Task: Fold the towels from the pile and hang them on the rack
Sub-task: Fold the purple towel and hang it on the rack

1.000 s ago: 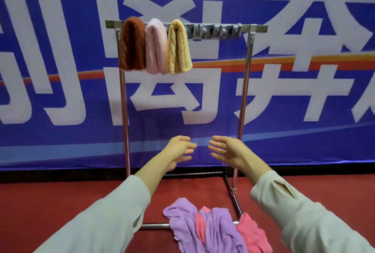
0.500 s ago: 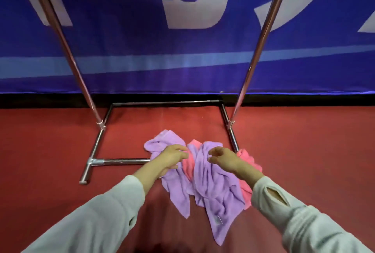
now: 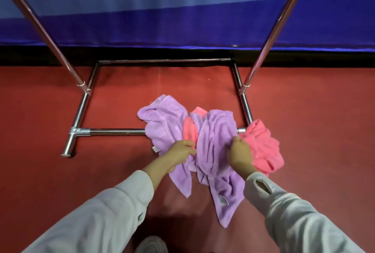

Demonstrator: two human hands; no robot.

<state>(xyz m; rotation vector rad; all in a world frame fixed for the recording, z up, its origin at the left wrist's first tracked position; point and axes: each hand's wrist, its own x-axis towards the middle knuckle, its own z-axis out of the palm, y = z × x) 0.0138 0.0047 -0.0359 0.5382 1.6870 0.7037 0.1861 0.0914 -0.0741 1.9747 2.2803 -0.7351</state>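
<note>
The middle purple towel (image 3: 217, 141) lies crumpled on the red floor (image 3: 324, 131), draped over the rack (image 3: 113, 131) base's front bar. It is piled with a second purple towel (image 3: 164, 123) on its left and a pink towel (image 3: 261, 147) on its right. The left hand (image 3: 180, 151) pinches its left edge with curled fingers, and the right hand (image 3: 239, 153) digs curled fingers into its right folds. Both purple towels carry small white tags, and any print on them is too small to read.

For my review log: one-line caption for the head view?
Left hand and right hand grip a purple towel in the pile across the rack's base bar.
</note>
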